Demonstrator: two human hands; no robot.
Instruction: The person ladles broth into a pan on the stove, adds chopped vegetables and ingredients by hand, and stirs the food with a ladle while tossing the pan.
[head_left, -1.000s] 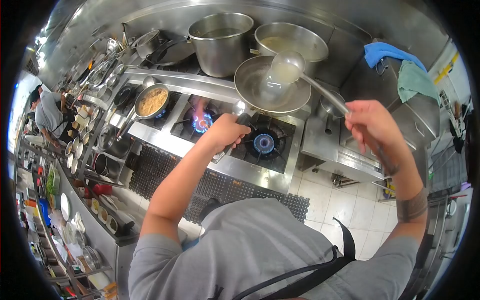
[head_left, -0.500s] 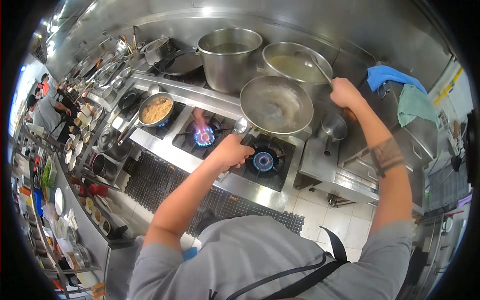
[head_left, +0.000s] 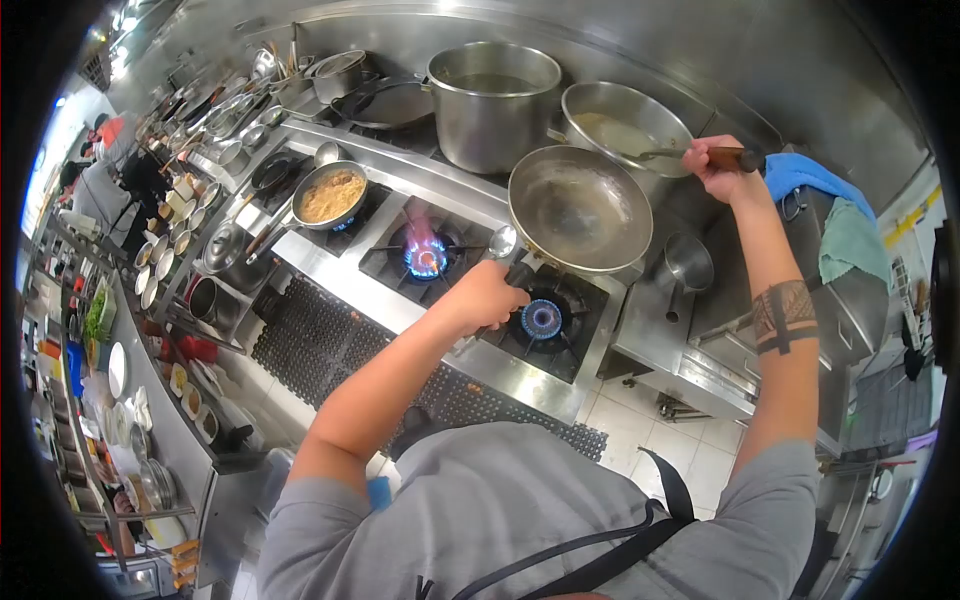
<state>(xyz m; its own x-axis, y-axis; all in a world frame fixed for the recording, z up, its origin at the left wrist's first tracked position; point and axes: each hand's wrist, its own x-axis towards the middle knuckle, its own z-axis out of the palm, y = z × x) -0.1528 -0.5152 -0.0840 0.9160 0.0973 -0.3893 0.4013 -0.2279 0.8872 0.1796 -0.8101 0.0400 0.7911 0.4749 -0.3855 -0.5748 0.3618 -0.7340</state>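
Note:
My left hand (head_left: 487, 298) is closed around the dark handle of a wok (head_left: 580, 210), tilted above the front right burner (head_left: 541, 319). Its inside looks wet and worn. A metal spoon (head_left: 503, 240) pokes out past the same hand; whether the fingers grip it too is hidden. My right hand (head_left: 722, 168) grips a ladle by its wooden handle (head_left: 737, 158). The ladle's head is over the rim of a wide metal pot (head_left: 680, 128) holding cloudy liquid, behind the wok.
A tall stockpot (head_left: 495, 120) stands at the back. Flames rise from the middle burner (head_left: 426, 258). Left of it sits a frying pan (head_left: 345, 213) with golden food. A small saucepan (head_left: 688, 262) lies right of the stove, near a blue cloth (head_left: 805, 173). People work at far left.
My right hand has moved up and right, drawing the ladle toward the pot's near right side. The wok is tilted more toward me, with less liquid visible inside. The view has shifted slightly.

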